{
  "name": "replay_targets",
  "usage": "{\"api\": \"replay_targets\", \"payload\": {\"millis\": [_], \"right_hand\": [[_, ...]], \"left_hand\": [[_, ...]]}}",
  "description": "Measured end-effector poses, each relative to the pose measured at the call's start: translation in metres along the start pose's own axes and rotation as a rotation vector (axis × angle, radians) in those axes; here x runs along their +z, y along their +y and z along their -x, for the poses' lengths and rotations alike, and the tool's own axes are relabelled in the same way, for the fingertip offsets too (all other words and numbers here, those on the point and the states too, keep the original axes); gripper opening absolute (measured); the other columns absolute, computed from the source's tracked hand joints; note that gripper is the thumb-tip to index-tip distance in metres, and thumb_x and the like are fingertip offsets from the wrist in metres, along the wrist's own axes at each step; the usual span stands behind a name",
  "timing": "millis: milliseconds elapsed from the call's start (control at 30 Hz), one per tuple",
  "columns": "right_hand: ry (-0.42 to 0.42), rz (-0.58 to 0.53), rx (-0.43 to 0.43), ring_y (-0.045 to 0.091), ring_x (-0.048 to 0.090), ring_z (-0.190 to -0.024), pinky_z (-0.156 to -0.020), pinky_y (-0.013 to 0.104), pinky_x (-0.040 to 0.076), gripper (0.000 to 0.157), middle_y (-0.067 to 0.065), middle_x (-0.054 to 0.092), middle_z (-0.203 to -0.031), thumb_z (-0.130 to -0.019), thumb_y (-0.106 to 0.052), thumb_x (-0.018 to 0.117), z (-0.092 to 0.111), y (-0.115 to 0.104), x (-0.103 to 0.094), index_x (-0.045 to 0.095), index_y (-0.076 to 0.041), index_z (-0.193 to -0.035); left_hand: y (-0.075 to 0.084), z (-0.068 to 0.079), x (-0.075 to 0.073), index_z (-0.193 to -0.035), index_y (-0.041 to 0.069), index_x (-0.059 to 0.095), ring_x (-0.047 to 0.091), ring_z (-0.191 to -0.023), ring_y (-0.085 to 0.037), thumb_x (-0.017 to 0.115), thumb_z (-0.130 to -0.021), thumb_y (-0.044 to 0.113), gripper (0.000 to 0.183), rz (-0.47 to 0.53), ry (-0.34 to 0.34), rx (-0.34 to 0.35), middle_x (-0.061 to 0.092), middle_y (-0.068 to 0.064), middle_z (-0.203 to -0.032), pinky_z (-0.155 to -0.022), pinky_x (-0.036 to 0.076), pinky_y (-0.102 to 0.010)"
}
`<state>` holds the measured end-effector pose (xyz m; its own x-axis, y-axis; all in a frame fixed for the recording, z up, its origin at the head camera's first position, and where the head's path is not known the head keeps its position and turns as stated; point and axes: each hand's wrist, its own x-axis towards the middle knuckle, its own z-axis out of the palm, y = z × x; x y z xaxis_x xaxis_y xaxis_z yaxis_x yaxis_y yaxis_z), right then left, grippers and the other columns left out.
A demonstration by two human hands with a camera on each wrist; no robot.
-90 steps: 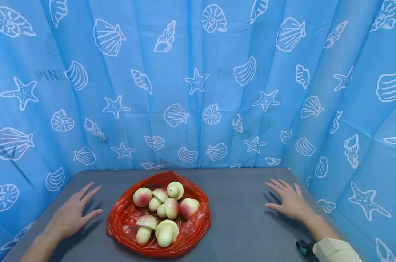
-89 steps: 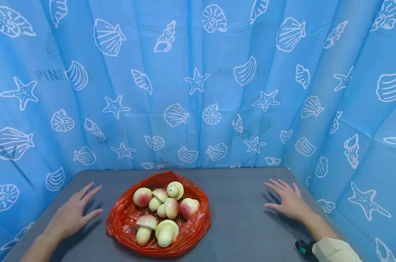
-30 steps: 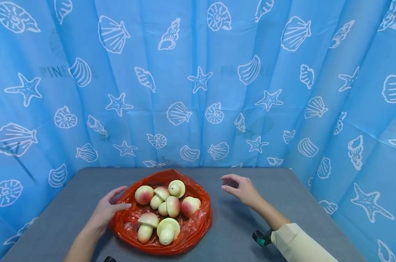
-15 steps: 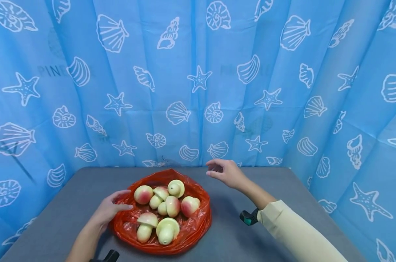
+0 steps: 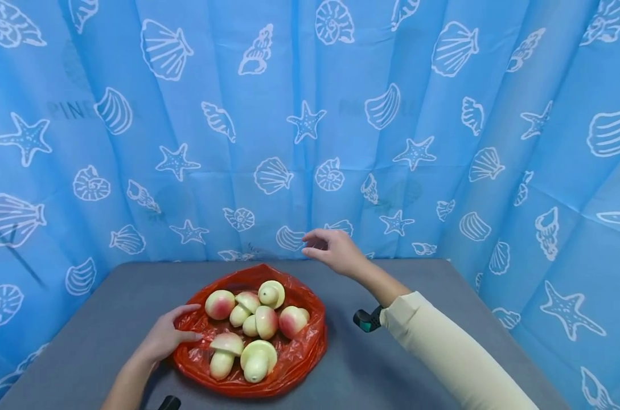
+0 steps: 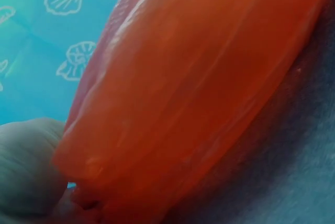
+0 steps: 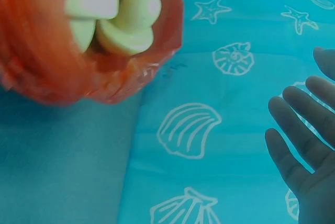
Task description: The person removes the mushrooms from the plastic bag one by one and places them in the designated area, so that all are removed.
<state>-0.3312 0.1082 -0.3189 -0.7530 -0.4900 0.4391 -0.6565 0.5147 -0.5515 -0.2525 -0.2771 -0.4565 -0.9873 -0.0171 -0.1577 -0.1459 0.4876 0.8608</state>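
Note:
A crinkled red plastic bag (image 5: 304, 356), its mouth rolled wide, rests on the grey table. Several cream mushroom-shaped pieces lie inside, such as one showing its underside (image 5: 258, 361) and another blushed pink (image 5: 220, 304). At the bag's left rim is my left hand (image 5: 163, 336), thumb and index finger apart over the red plastic. Its other fingers are hidden, so a pinch cannot be made out. In the left wrist view the red film (image 6: 183, 77) fills most of the picture. Beyond the bag's far right side my right hand (image 5: 337, 250) hovers, holding nothing, its fingers (image 7: 298, 119) spread loosely.
Blue curtains (image 5: 310, 142) with white shell and starfish prints hang behind and at both sides of the grey table (image 5: 371, 364). A black wrist device (image 5: 366, 320) sits at the right sleeve (image 5: 443, 341), and another dark piece (image 5: 170, 402) shows below the left wrist.
My left hand has come from the table's left onto the bag's rim. My right hand has swept left and upward, from the table's right to beyond the bag. The mushroom-shaped pieces keep their arrangement.

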Motion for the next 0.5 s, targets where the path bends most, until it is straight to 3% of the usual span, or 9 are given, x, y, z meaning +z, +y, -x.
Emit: {"api": "replay_targets", "payload": {"millis": [133, 367, 500], "right_hand": [[0.038, -0.017, 0.003, 0.016, 0.065, -0.086, -0.072, 0.028, 0.055, 0.025, 0.000, 0.070, -0.099, -0.092, -0.022, 0.068, -0.010, -0.005, 0.009, 0.069, -0.010, -0.114], [0.192, -0.096, 0.008, 0.020, 0.065, -0.084, -0.068, 0.028, 0.055, 0.021, 0.000, 0.070, -0.097, -0.090, -0.021, 0.071, -0.022, -0.005, 0.031, 0.071, -0.011, -0.108], [0.204, -0.126, 0.022, 0.018, 0.064, -0.082, -0.066, 0.027, 0.054, 0.021, 0.000, 0.070, -0.096, -0.090, -0.021, 0.071, -0.023, -0.003, 0.047, 0.071, -0.010, -0.108]], "left_hand": [[-0.007, 0.001, -0.003, -0.143, 0.002, 0.043, 0.036, -0.127, -0.051, 0.078, -0.081, 0.016, 0.073, 0.038, -0.009, -0.005, 0.030, -0.035, -0.145, -0.083, 0.054, -0.047], [-0.009, 0.000, -0.005, -0.143, 0.001, 0.043, 0.040, -0.124, -0.048, 0.079, -0.080, 0.016, 0.075, 0.064, -0.012, -0.001, 0.031, -0.035, -0.145, -0.081, 0.056, -0.043], [-0.009, -0.002, -0.006, -0.143, 0.002, 0.043, 0.040, -0.125, -0.047, 0.080, -0.080, 0.020, 0.076, 0.060, -0.010, -0.014, 0.031, -0.034, -0.145, -0.083, 0.055, -0.044]]}}
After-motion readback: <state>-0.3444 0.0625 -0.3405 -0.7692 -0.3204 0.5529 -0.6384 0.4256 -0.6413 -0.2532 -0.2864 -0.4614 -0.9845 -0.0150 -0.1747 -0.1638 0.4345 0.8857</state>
